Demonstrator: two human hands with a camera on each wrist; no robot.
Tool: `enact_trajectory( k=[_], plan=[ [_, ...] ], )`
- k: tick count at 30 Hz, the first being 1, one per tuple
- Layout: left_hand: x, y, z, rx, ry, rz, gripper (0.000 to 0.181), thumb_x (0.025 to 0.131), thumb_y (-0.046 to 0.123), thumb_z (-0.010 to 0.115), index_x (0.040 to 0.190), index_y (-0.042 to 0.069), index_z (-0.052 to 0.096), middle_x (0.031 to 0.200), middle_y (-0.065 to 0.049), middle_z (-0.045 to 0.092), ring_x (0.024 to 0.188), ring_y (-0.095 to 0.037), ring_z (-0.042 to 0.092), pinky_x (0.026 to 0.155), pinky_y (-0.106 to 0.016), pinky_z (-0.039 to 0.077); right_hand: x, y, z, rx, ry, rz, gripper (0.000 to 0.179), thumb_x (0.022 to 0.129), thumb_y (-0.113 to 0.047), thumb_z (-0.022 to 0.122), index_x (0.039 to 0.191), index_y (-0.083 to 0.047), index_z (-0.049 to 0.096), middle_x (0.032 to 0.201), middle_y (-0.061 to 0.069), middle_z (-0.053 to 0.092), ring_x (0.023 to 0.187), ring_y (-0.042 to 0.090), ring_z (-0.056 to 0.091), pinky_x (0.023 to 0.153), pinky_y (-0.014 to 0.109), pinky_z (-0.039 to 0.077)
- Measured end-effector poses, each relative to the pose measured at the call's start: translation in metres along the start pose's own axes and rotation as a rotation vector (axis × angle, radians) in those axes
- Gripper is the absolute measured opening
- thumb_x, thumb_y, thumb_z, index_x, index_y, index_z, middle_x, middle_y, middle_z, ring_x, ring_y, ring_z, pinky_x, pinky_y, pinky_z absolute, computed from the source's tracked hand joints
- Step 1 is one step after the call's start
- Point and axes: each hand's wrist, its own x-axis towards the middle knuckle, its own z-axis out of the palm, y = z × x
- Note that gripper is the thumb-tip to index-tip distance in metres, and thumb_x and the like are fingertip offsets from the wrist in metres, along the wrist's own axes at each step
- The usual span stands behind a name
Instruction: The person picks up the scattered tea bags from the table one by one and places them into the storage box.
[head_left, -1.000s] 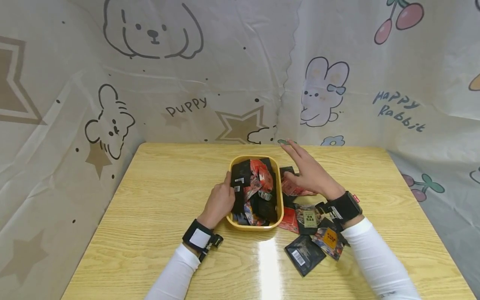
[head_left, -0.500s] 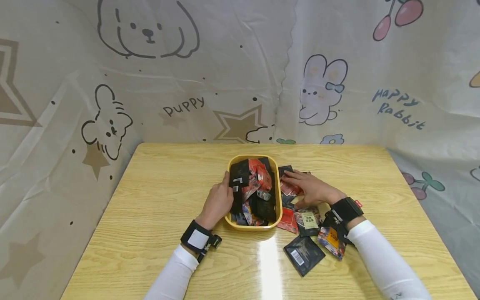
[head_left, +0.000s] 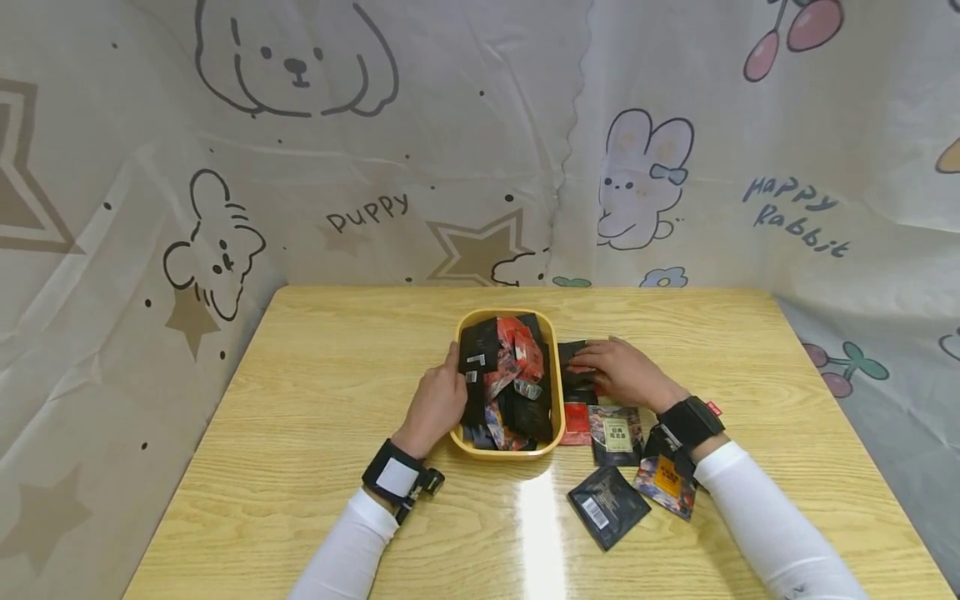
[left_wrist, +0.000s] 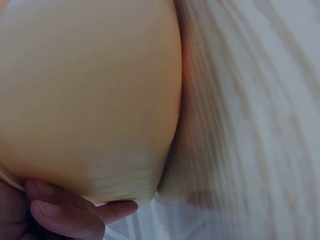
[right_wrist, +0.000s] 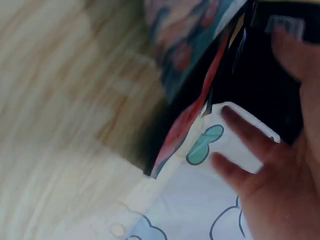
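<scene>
Your counter (head_left: 315, 433) carried a yellow tub (head_left: 556, 392) near its middle, and by the look of it the tub was already well filled with small black and red packets (head_left: 510, 375), heaped up to its rim. The gathering was, in my judgement, mostly done but not finished: a loose scatter of packets (head_left: 617, 433) lay on the counter just to the right of the tub, with a black barcode packet (head_left: 606, 517) and an orange-labelled packet (head_left: 663, 483) nearer to you.

Your left hand (head_left: 438, 404) held the tub's left wall, fingers (left_wrist: 65, 212) curled under and around the pale plastic, steadying it; the left wrist view showed that grip plainly. Your right hand (head_left: 626, 375) lay flat over the packets just beside the tub's right wall, fingers (right_wrist: 240, 135) straight and spread, pressing or sliding on them rather than pinching. The right wrist view was blurred, yet it showed those fingers extended over a dark packet and a red-edged one, closed round nothing.
</scene>
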Motion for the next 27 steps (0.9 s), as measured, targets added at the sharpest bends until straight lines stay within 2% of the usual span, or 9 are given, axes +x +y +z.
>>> enact_trajectory(
  k=[3,6,9,13,17,21,27],
  plan=[
    [-0.001,-0.001,0.001,-0.003,-0.003,-0.004,0.054,0.096,0.007,0.045,0.147,-0.009,0.033,0.088,-0.024,0.066,0.061,-0.019,0.055,0.052,-0.035,0.045,-0.002,-0.003,-0.007,0.027,0.054,0.080,0.031,0.094,-0.006,0.061,0.124,-0.012,0.066,0.116,0.007,0.068,0.103,0.026,0.064,0.092,0.050,0.047],
    [-0.001,-0.001,0.001,-0.004,-0.009,-0.014,0.054,0.097,0.007,0.045,0.147,-0.008,0.032,0.084,-0.021,0.064,0.058,-0.018,0.053,0.050,-0.032,0.043,-0.003,-0.006,-0.018,0.057,0.139,0.141,0.034,0.097,-0.006,0.056,0.131,-0.010,0.061,0.120,0.010,0.067,0.100,0.027,0.066,0.082,0.045,0.052],
    [-0.002,-0.002,0.000,-0.011,-0.015,-0.029,0.054,0.097,0.008,0.045,0.148,-0.008,0.032,0.076,-0.016,0.061,0.056,-0.017,0.052,0.048,-0.030,0.040,0.000,-0.013,-0.034,0.091,0.260,0.134,0.037,0.099,-0.004,0.052,0.136,-0.008,0.056,0.127,0.014,0.063,0.105,0.031,0.064,0.085,0.046,0.051],
    [-0.002,-0.003,0.000,-0.024,-0.017,-0.039,0.054,0.098,0.008,0.045,0.148,-0.007,0.031,0.069,-0.011,0.056,0.053,-0.017,0.050,0.046,-0.029,0.039,0.011,-0.026,-0.056,0.109,0.408,0.069,0.041,0.099,-0.003,0.051,0.140,-0.007,0.052,0.133,0.015,0.058,0.115,0.033,0.059,0.092,0.045,0.048],
    [-0.002,-0.003,0.000,-0.027,-0.008,-0.036,0.054,0.097,0.008,0.045,0.148,-0.007,0.032,0.077,-0.018,0.062,0.055,-0.017,0.052,0.047,-0.030,0.040,0.026,-0.046,-0.075,0.130,0.490,-0.004,0.043,0.097,0.000,0.053,0.140,-0.008,0.053,0.137,0.014,0.055,0.120,0.032,0.056,0.096,0.043,0.046],
    [-0.002,-0.002,-0.001,-0.026,-0.001,-0.030,0.055,0.097,0.008,0.046,0.147,-0.008,0.032,0.091,-0.026,0.066,0.060,-0.019,0.055,0.051,-0.033,0.044,0.040,-0.073,-0.086,0.173,0.510,-0.098,0.045,0.095,0.004,0.055,0.139,-0.006,0.053,0.139,0.017,0.053,0.124,0.033,0.052,0.100,0.042,0.043],
    [-0.001,0.000,-0.001,-0.019,0.003,-0.021,0.055,0.096,0.007,0.046,0.148,-0.007,0.033,0.098,-0.028,0.066,0.065,-0.020,0.058,0.056,-0.036,0.047,0.050,-0.110,-0.086,0.180,0.492,-0.255,0.051,0.092,0.010,0.051,0.140,-0.006,0.052,0.141,0.017,0.050,0.129,0.031,0.048,0.103,0.040,0.040]
  ],
)
